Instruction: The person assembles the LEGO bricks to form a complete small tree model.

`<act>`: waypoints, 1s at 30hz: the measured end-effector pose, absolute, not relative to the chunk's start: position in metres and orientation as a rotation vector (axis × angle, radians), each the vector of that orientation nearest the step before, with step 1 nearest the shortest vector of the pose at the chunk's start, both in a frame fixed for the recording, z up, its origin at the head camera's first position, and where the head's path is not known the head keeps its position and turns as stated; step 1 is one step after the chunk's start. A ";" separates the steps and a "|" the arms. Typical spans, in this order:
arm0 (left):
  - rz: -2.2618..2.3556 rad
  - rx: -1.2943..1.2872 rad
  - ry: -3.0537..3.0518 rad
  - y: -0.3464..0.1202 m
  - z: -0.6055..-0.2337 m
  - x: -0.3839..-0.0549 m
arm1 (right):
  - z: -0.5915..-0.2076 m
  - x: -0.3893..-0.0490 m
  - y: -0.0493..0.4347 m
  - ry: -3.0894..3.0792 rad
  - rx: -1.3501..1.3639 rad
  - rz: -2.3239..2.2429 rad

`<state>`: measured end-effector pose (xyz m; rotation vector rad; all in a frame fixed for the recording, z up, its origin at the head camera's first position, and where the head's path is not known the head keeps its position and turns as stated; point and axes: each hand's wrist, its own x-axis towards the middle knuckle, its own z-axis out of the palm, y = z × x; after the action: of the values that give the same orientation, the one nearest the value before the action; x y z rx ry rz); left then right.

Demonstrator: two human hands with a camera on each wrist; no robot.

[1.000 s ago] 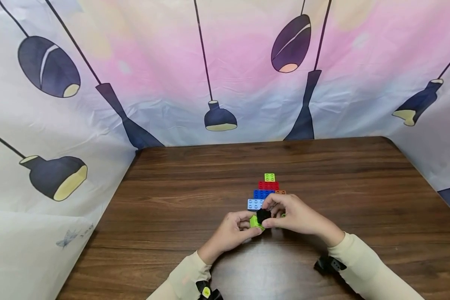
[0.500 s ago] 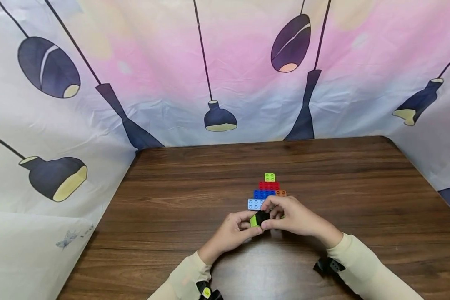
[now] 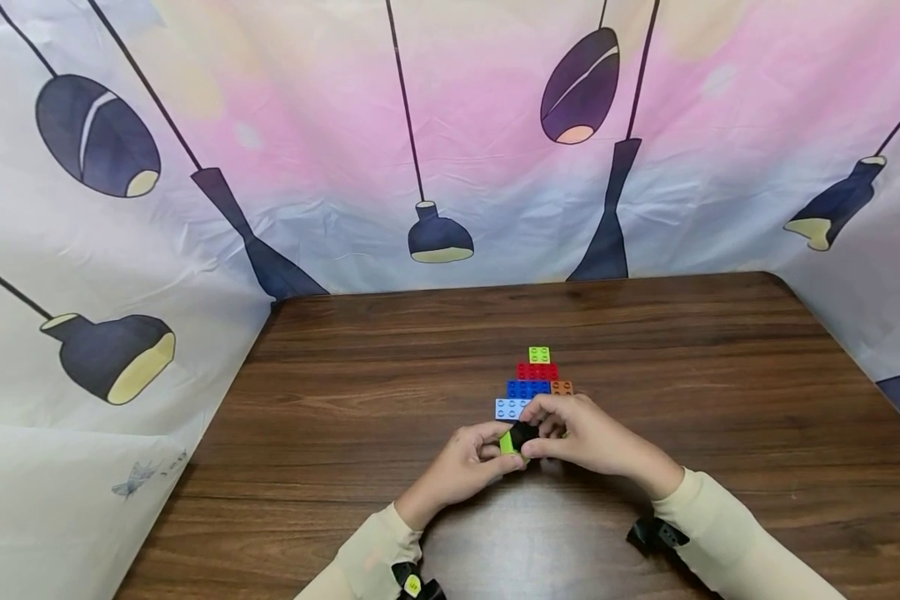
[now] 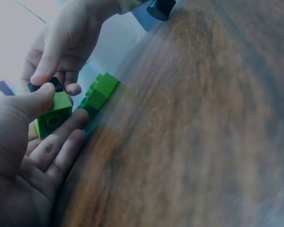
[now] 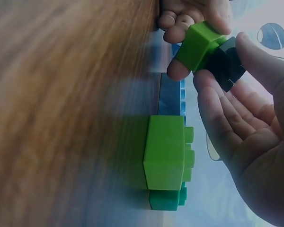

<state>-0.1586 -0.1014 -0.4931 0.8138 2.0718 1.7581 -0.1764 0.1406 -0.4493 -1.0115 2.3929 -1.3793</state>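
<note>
My left hand (image 3: pixel 468 458) pinches a lime green brick (image 5: pixel 197 46) between thumb and fingers. A black brick (image 5: pixel 225 62) is gripped by the thumb and fingers of my right hand (image 3: pixel 588 433). The black brick lies up against the green one, the two slightly tilted, and both are held above the table close to the laid-out bricks. In the left wrist view the green brick's (image 4: pixel 54 115) hollow underside with a round tube shows, while the black brick (image 4: pixel 57 85) is mostly hidden behind thumbs.
Beyond the hands, bricks lie in rows on the wooden table (image 3: pixel 390 358): lime green (image 3: pixel 539 355), red (image 3: pixel 537 372), dark blue (image 3: pixel 528 389), orange (image 3: pixel 562 387) and light blue (image 3: pixel 510 408). Under the right hand are another lime brick (image 5: pixel 164 152) and a darker green brick (image 5: pixel 164 200).
The black brick has turned and shifted slightly down and left against the green brick over the second. Both hands stay nearly in place, and the laid-out bricks have not moved.
</note>
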 end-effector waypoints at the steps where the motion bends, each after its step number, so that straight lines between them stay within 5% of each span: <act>1: 1.757 0.813 2.073 -0.101 -0.493 -0.159 | -0.449 -0.176 0.140 2.399 -1.014 -1.382; 30: 1.759 0.776 2.067 -0.099 -0.492 -0.160 | -0.450 -0.171 0.137 2.410 -0.986 -1.461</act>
<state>-0.1598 -0.0987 -0.4918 0.7760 2.0665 1.7587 -0.1711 0.1371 -0.4496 -0.9862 2.4102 -1.4614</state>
